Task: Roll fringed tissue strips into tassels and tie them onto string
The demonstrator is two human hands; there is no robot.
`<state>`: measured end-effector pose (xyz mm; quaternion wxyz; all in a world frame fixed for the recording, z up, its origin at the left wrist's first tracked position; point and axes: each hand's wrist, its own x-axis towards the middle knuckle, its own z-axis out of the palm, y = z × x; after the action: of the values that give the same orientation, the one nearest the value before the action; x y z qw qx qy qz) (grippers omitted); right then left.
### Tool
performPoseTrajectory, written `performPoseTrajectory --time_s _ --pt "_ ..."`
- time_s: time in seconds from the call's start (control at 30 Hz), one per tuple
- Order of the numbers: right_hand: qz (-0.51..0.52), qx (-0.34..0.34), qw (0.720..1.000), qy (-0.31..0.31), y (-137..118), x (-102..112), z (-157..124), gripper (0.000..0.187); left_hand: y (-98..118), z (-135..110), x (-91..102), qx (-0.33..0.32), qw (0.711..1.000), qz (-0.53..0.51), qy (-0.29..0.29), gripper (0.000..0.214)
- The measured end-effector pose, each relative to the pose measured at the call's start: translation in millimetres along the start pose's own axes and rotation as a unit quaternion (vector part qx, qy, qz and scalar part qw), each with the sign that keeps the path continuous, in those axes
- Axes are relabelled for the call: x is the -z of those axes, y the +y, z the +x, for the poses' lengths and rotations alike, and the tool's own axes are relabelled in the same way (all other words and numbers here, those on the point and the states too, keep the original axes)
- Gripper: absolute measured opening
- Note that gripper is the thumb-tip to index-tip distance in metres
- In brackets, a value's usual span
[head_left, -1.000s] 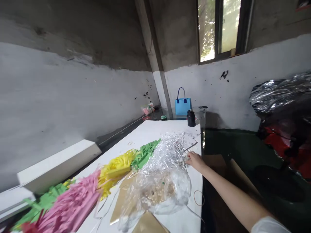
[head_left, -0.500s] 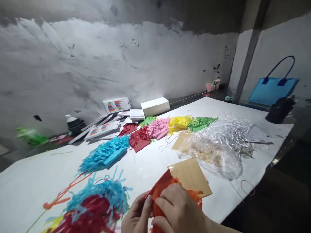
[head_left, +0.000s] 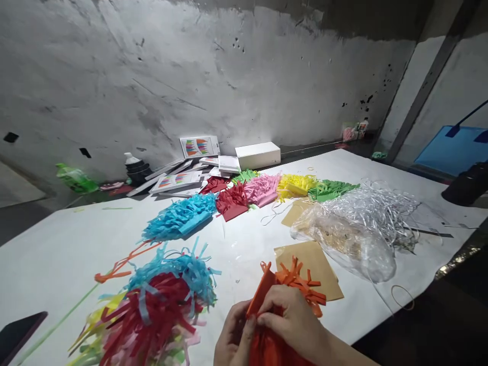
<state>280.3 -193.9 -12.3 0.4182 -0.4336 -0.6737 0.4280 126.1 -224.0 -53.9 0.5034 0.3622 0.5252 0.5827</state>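
At the bottom centre, both my hands close around an orange fringed paper piece [head_left: 285, 284]. My right hand [head_left: 295, 323] wraps over its top, fingers curled. Below and to the left, my left hand [head_left: 232, 338] pinches the paper's near edge. The fringe strips stick up above my fingers. Just left of the hands lies a tangled bundle of red, blue, pink and yellow fringe [head_left: 152, 315]. A brown card [head_left: 314, 264] lies behind the orange paper.
On the white table [head_left: 57, 254] lie fringe piles: blue [head_left: 179, 221], red [head_left: 231, 201], pink [head_left: 263, 188], yellow [head_left: 295, 185], green [head_left: 330, 190]. A clear plastic bag [head_left: 351, 239] and silver strips [head_left: 381, 208] sit right. Booklets and a white box [head_left: 257, 155] stand by the wall. A rubber band [head_left: 402, 297] lies near the table's right edge.
A second ago my right hand reached far right to the silver strips. My view swung left; both hands now grip the orange fringed paper, raised slightly higher than half a second ago.
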Motion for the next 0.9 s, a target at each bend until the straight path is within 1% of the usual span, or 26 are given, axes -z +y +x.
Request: performPoseTrajectory --time_s 0.07,0.1,0.13,0.17,0.2,0.23,0.27,0.3,0.33,0.43,0.53,0.6,0.77,0.9 --pt "0.029 -0.024 0.999 -0.014 1.7 2.4 1.6 0.015 -4.9 3.1 5.2 0.018 1.000 0.006 -0.025 0.041" --pt "0.014 -0.010 1.000 -0.001 3.2 3.0 1.4 0.013 -7.8 4.6 8.3 0.027 0.999 0.010 -0.030 0.041" --pt "-0.021 0.028 0.999 0.018 4.7 3.1 0.7 0.012 -10.8 5.8 11.3 0.034 0.999 0.013 -0.028 0.041" --pt "-0.071 0.090 0.993 0.034 6.2 2.7 -0.4 0.012 -13.7 6.8 13.9 0.041 0.999 0.013 -0.021 0.042" --pt "-0.128 0.164 0.977 0.047 7.4 1.9 -1.7 0.013 -16.2 7.3 15.9 0.049 0.999 0.010 -0.017 0.042" --pt "-0.182 0.237 0.953 0.053 8.0 0.9 -3.0 0.015 -18.3 7.6 17.2 0.055 0.998 0.007 -0.015 0.043" --pt "-0.225 0.294 0.928 0.052 8.1 -0.2 -4.2 0.019 -19.7 7.6 17.8 0.058 0.998 0.003 -0.011 0.044" --pt "-0.256 0.327 0.909 0.047 7.7 -1.3 -5.3 0.021 -20.6 7.4 17.8 0.060 0.998 0.002 -0.010 0.045" --pt "-0.274 0.335 0.900 0.048 7.0 -2.2 -6.4 0.021 -20.9 7.2 17.3 0.058 0.998 0.004 -0.009 0.044" --pt "-0.292 0.310 0.902 0.067 5.1 -3.7 -9.8 0.013 -20.8 6.9 14.9 0.042 0.999 0.022 -0.008 0.041" --pt "-0.307 0.322 0.892 0.079 6.4 -3.2 -12.9 0.014 -21.4 6.9 13.6 0.023 0.999 0.026 -0.012 0.041" --pt "-0.313 0.335 0.885 0.078 8.5 -2.4 -14.2 0.018 -22.1 6.3 13.4 0.014 0.999 0.028 -0.013 0.041" --pt "-0.333 0.297 0.892 0.078 10.7 -2.9 -16.3 0.014 -20.3 3.5 12.6 0.004 0.998 0.054 -0.014 0.039" --pt "-0.324 0.299 0.894 0.083 11.2 -5.9 -19.1 0.015 -19.4 2.2 11.5 -0.007 0.998 0.062 -0.008 0.040"
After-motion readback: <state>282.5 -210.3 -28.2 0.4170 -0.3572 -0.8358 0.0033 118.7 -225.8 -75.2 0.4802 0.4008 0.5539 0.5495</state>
